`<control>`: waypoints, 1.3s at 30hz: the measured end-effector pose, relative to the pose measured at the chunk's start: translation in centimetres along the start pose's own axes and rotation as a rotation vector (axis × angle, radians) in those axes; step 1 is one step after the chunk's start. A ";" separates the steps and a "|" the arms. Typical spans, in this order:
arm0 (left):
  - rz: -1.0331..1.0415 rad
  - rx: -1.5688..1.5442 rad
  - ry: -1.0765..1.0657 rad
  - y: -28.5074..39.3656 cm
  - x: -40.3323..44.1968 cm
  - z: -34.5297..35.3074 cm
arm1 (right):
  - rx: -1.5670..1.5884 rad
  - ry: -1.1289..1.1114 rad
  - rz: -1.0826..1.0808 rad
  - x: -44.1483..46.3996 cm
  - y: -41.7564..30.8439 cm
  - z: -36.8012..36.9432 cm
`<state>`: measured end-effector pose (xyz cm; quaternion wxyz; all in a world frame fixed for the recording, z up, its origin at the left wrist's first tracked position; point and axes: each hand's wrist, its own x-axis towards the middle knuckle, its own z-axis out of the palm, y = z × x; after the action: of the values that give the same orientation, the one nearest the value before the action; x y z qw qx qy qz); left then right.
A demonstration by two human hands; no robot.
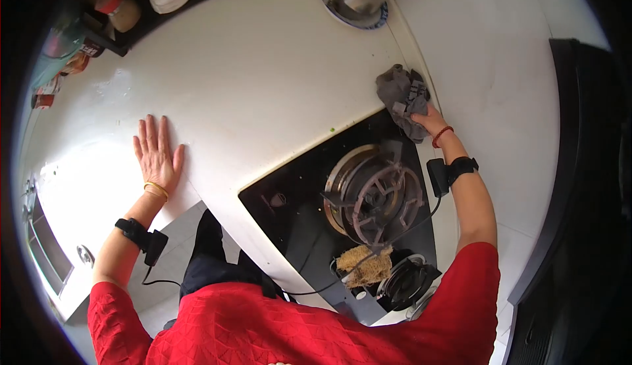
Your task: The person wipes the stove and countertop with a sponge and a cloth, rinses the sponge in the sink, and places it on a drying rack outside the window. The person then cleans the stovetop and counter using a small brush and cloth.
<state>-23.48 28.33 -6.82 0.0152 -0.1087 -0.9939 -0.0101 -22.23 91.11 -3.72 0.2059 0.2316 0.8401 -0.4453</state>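
Cloth [398, 95] at far cooktop [299, 197] edge

The crumpled grey cloth [395, 92] lay across the far edge of the black glass hob [296, 197], in the right hand [431, 121]. The left hand [157, 157] rested on the white countertop [263, 88], left of the hob. Behind the cloth stood a blue-rimmed round bowl [327, 0]; before the round metal grate [376, 198] lay a tan fibrous pad [368, 266].
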 end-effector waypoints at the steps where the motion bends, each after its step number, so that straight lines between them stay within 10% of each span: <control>1: -0.006 -0.009 -0.009 0.0 0.0 -0.1 | -0.134 0.031 0.006 0.7 -2.9 0.7; 9: -0.021 -0.037 -0.040 -0.1 0.0 -0.7 | -0.882 0.061 -0.097 3.2 -12.3 7.3; 15: -0.012 -0.072 -0.019 -0.3 -0.1 -0.6 | -0.873 0.172 0.021 -0.3 -14.8 14.9; 22: -0.002 -0.123 -0.018 -0.7 0.1 -0.8 | -0.059 0.120 -0.262 -3.8 -17.5 22.2; 32: -0.015 -0.148 -0.039 -0.9 -0.1 -0.4 | 1.071 0.117 -0.204 -10.6 -20.7 6.2; 39: -0.028 -0.128 -0.078 -0.7 0.2 -0.7 | -0.489 0.289 0.253 -1.9 -9.2 4.2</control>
<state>-23.77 27.64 -6.13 -0.0306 -0.0956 -0.9925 -0.0694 -25.36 82.59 1.18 0.1875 0.3390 0.9074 -0.1632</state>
